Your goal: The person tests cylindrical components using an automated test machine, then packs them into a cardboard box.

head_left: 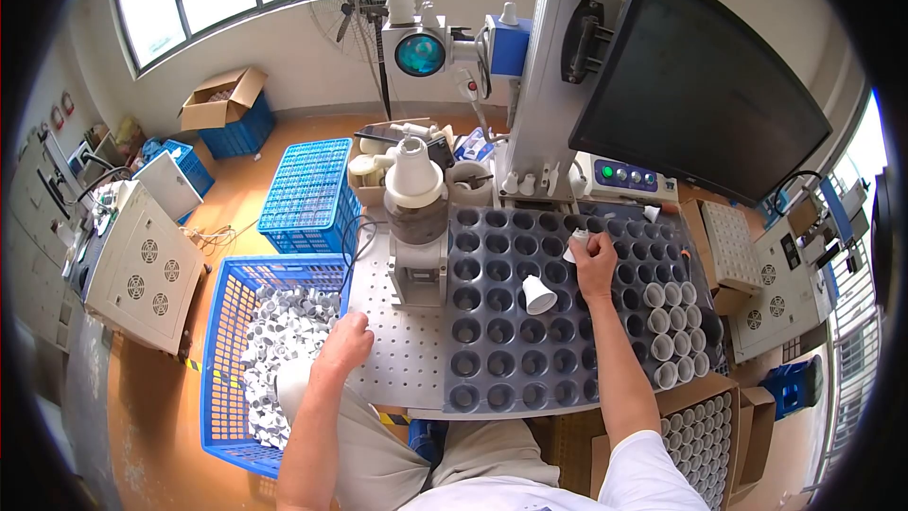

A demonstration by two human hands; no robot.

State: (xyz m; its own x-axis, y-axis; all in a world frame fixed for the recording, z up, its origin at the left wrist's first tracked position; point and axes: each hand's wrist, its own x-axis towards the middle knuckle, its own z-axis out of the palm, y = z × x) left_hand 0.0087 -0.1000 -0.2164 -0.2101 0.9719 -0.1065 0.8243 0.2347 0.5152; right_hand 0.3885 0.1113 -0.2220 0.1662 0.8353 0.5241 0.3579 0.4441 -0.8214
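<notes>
My right hand [594, 267] is closed around a white plastic cup-shaped part [576, 244] above the black tray [484, 345] of round pockets. Another white cup-shaped part [538, 295] lies tilted on the tray, left of that hand. Several more white cups [673, 320] stand in rows on the tray's right side. My left hand [352, 341] is curled shut at the left edge of the perforated metal plate [402, 360]. Whatever its fingers may hold is hidden. Below it, a blue basket [219, 388] is full of small white pieces [282, 345].
A fixture with a white cone part [413, 170] rises behind the plate, beneath a lens head [420, 55]. A monitor [700, 85] overhangs the back right. An open carton [747, 445] of white cups stands front right. Blue crates [305, 191] sit left on the floor.
</notes>
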